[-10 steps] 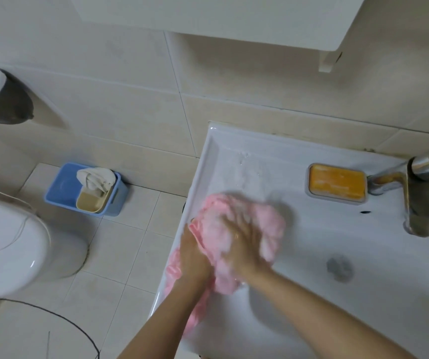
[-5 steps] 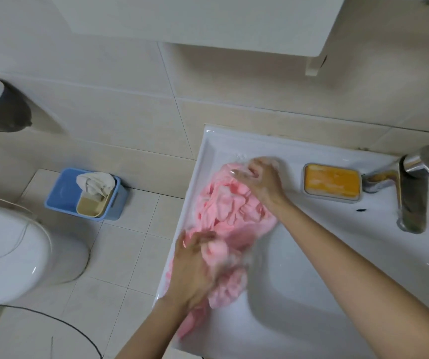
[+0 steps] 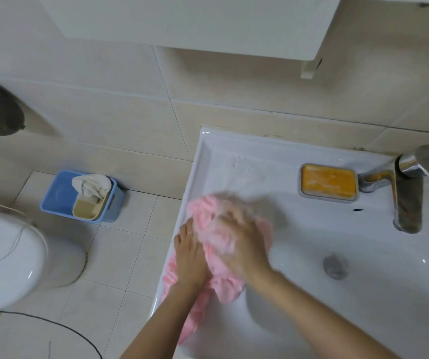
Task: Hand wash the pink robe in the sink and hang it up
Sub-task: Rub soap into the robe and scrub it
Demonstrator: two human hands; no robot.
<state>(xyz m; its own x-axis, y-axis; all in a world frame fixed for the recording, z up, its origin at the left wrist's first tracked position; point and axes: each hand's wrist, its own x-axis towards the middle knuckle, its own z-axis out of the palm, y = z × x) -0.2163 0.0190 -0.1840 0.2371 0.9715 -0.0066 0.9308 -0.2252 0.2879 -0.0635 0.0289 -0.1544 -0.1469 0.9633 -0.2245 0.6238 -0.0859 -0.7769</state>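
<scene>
You have nothing to read here: no text, label, brand, number or sign shows anywhere. The soap dish (image 3: 327, 199) and tap (image 3: 407, 198) at the far right of the sink (image 3: 363, 307), and the blue bin (image 3: 58, 196) on the floor at left, all turn plain faces to you.
</scene>
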